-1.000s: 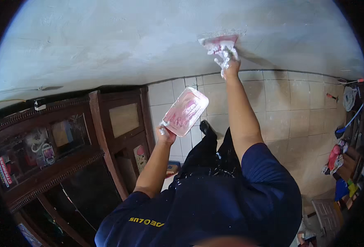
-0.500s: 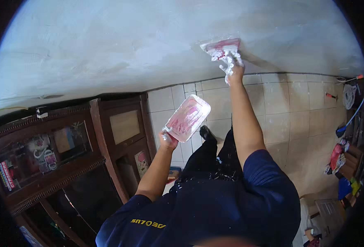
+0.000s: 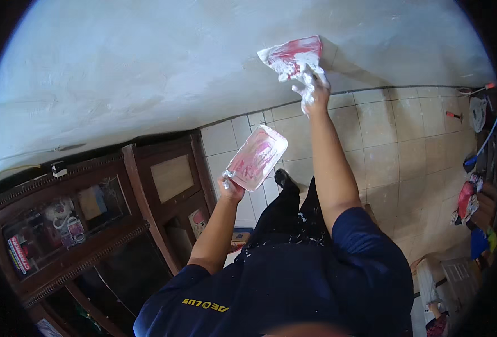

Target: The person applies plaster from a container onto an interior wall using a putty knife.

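Observation:
My right hand (image 3: 313, 92), smeared with white paste, is closed on a wide red putty knife (image 3: 302, 51). White paste coats much of its blade, which is at the pale wall (image 3: 147, 62); whether its edge touches the wall I cannot tell. My left hand (image 3: 230, 185), with white paste on the thumb, grips a shallow pinkish rectangular tray (image 3: 258, 157) by its near left corner. White smears line the inside of this tray, which is tilted and held above the floor.
A dark wooden cabinet (image 3: 129, 194) with glass panes stands along the left. Beige tiles cover the floor (image 3: 380, 160). At the right lie a red-handled tool (image 3: 454, 115), a blue-headed long-handled thing (image 3: 471, 162) and piled cloths (image 3: 466, 199). A cardboard box (image 3: 459, 275) sits lower right.
My right hand has moved the putty knife up and slightly left along the wall, showing more of the blade's face. The tray in my left hand has shifted only slightly.

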The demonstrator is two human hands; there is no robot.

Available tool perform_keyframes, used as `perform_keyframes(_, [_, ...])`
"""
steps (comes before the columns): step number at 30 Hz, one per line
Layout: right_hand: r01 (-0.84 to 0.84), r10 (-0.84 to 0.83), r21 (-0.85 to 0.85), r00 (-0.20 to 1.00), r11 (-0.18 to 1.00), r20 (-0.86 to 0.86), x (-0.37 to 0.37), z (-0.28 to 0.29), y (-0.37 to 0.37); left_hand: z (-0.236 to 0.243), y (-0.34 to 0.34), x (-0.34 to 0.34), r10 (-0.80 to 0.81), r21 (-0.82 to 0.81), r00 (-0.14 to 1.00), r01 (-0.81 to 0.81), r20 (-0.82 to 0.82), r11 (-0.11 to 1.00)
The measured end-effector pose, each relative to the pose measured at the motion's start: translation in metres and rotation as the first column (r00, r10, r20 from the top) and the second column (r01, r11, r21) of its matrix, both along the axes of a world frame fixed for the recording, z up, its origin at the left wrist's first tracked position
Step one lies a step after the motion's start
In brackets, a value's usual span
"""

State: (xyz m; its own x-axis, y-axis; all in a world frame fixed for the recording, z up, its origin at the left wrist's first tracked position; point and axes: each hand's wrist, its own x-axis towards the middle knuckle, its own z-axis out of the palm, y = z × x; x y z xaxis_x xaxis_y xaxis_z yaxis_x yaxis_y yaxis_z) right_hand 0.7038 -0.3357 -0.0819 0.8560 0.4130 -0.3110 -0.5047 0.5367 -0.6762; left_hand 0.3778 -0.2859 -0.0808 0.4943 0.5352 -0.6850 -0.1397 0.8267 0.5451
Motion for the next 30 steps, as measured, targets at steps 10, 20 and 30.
perform_keyframes(10, [-0.085,0.017,-0.153,0.916,0.984,-0.4,-0.052,-0.111,-0.063,0.005,-0.008,0.004,-0.001,-0.017,1.0,0.0,-0.019,1.0])
perform_keyframes(20, [0.016,-0.031,-0.107,0.99,0.994,-0.135,0.001,-0.032,0.007,0.002,-0.019,0.02,-0.029,-0.007,0.999,0.029,-0.039,1.0])
perform_keyframes(30, [-0.06,0.055,-0.017,0.973,0.998,-0.225,-0.042,-0.014,-0.041,0.0,-0.016,0.023,-0.009,0.048,1.0,0.008,0.016,0.999])
